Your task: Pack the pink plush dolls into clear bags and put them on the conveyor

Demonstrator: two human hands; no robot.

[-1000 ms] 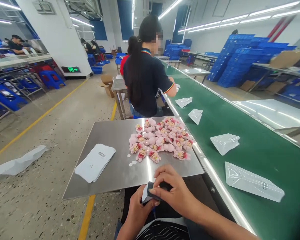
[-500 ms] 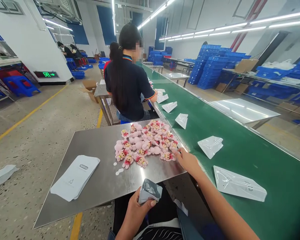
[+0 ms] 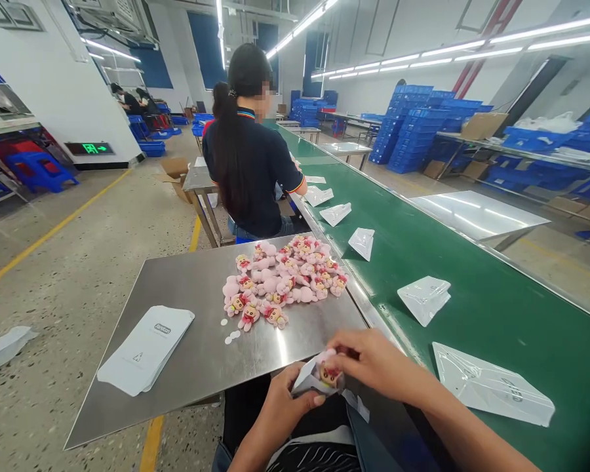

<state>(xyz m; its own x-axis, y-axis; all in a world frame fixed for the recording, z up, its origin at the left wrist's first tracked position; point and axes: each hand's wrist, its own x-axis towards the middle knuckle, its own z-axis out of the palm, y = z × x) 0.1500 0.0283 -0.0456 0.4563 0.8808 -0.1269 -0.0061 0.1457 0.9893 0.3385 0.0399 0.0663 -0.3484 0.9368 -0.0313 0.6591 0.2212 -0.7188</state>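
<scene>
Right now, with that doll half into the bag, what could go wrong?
The doll might snag on the mouth of the bag, since the right hand presses it in at a narrow opening that the left hand holds. If it slipped, it could fall off the table, as both hands work at its near edge.

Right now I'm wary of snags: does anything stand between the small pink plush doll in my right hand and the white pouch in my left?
Nothing visible does. Your right hand holds the small pink doll at the open mouth of the white pouch, which your left hand holds. The pouch's depths are hidden.
</scene>
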